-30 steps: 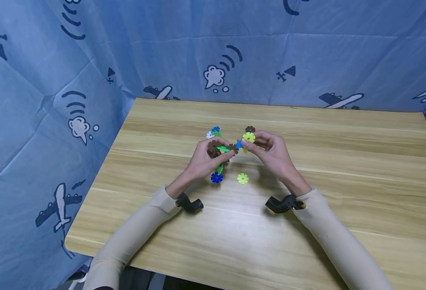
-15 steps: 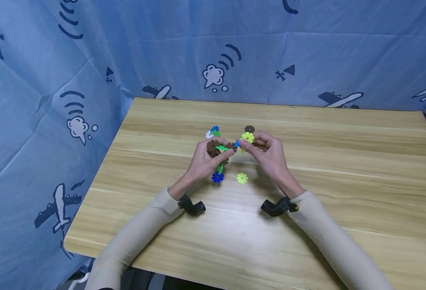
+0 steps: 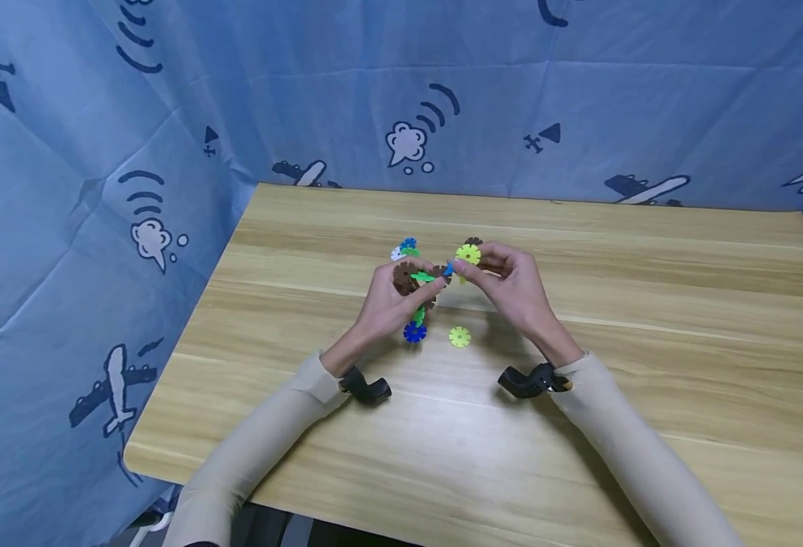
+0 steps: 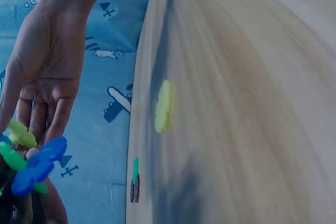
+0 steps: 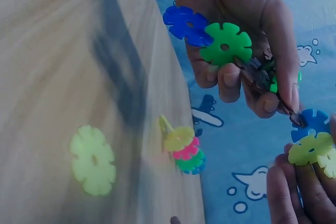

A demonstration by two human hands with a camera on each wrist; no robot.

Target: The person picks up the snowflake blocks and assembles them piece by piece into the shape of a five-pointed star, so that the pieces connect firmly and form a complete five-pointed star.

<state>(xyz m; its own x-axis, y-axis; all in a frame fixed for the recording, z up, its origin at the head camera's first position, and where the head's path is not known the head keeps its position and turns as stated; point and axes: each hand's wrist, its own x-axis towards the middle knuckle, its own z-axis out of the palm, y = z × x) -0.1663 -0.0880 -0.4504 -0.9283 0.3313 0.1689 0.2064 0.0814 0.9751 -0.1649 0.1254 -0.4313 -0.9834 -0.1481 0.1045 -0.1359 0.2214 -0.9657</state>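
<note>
1. We see the disc cluster (image 3: 405,278), brown and green, in the left hand (image 3: 390,300), whose thumb and fingers grip it above the surface (image 3: 579,380).
2. Just right of the cluster, the right hand (image 3: 513,285) pinches a yellow-and-blue group (image 3: 468,254); its blue disc (image 5: 313,123) meets the cluster's brown edge.
3. We judge that meeting point the weak spot: if the slots are misaligned, a push could skid one disc across the other or twist it crooked.
4. Pressing harder could also pop apart joints elsewhere in the cluster, since the left hand grips only part of it. The green disc (image 5: 226,44) and dark blue disc (image 3: 415,333) jut out on its near side, where a knock might loosen them.
5. The lime disc (image 3: 459,336) lies on the surface, to the near right of the cluster; a dropped piece could bump it.
6. We cannot tell whether the blue disc is slotted in or merely touching; thumb and fingertips crowd the joint.
7. Beyond the cluster, the left hand partly covers a blue, white and green set (image 3: 406,248). The right wrist view cuts off the right hand, and the left wrist view blurs the cluster's colours.
</note>
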